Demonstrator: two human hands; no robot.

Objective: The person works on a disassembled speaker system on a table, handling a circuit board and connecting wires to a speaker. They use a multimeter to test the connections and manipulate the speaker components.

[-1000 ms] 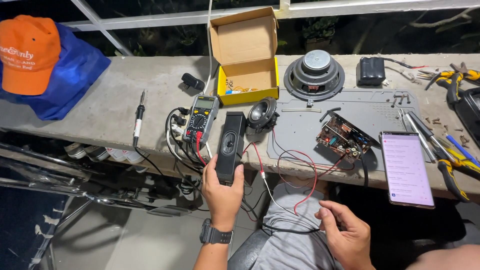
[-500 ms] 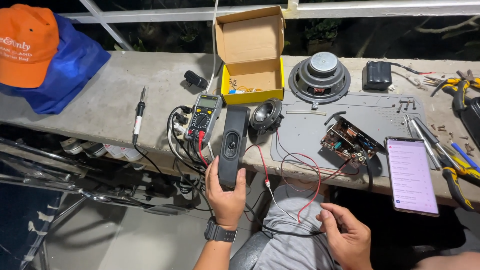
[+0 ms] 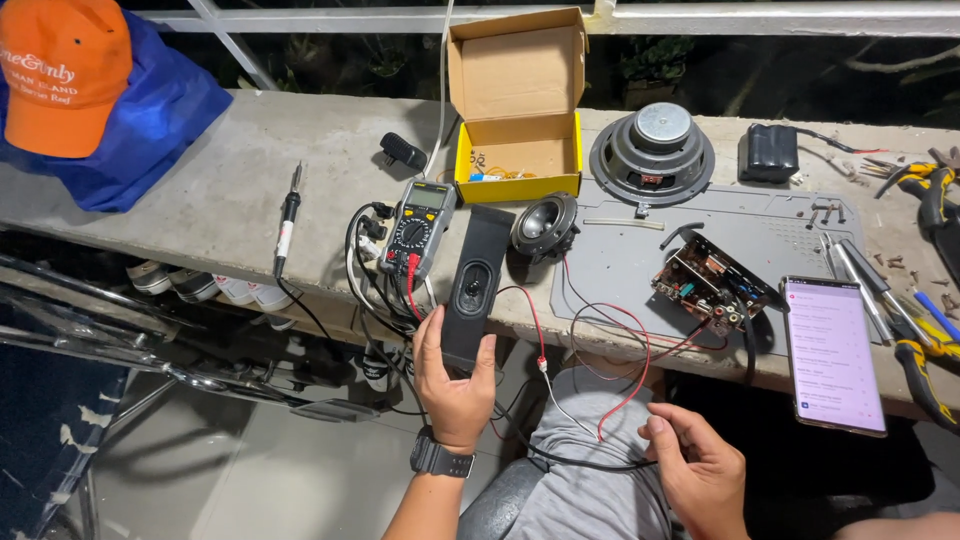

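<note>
The head camera looks down on a concrete desk (image 3: 230, 190) that runs across the picture.

The left hand (image 3: 455, 385), with a dark watch (image 3: 440, 460) on its wrist, has its fingers (image 3: 430, 345) wrapped around the lower end of a long black speaker bar (image 3: 476, 285). The bar is held upright in the view, its upper end over the desk edge just beside a yellow-and-black multimeter (image 3: 417, 228), its oval grille facing the camera.

The right hand (image 3: 700, 468) lies lower, over the person's grey-clad lap, fingers curled loosely around a black cable (image 3: 585, 462); a thin red wire (image 3: 625, 385) ends close to the thumb, though whether it is pinched cannot be told.

Red and black wires loop from there up to a bare circuit board (image 3: 710, 285), which sits on a grey work mat (image 3: 640, 270). A small round tweeter (image 3: 545, 225) rests at the mat's left edge, and a larger woofer (image 3: 652, 155) lies face down behind it. An open yellow cardboard box (image 3: 520, 110) stands between the woofer and the multimeter. A soldering iron (image 3: 287, 220) lies left of the meter, well apart.

A lit smartphone (image 3: 833, 352) lies at the right on the desk's near edge, with pliers (image 3: 925, 360) beside it. A black battery pack (image 3: 768, 152) sits far right at the back. An orange cap (image 3: 60, 75) rests on a blue bag (image 3: 150, 130) at the far left.
</note>
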